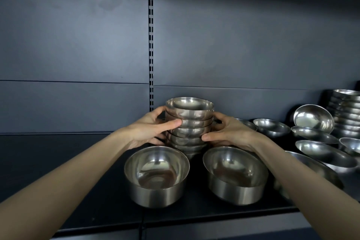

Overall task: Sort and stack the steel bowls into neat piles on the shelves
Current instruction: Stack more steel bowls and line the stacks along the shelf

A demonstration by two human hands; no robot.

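Observation:
A pile of several nested small steel bowls stands on the dark shelf, near its back panel. My left hand grips the pile's left side, thumb across the front. On the pile's right side, my right hand holds it with the thumb at the front. In front of the pile sit two deeper steel bowls: one at the left, one at the right, both upright and empty.
Loose shallow steel bowls lie scattered on the shelf to the right, one tilted bowl leaning up. A tall stack of bowls stands at the far right. The slotted upright runs down the back panel.

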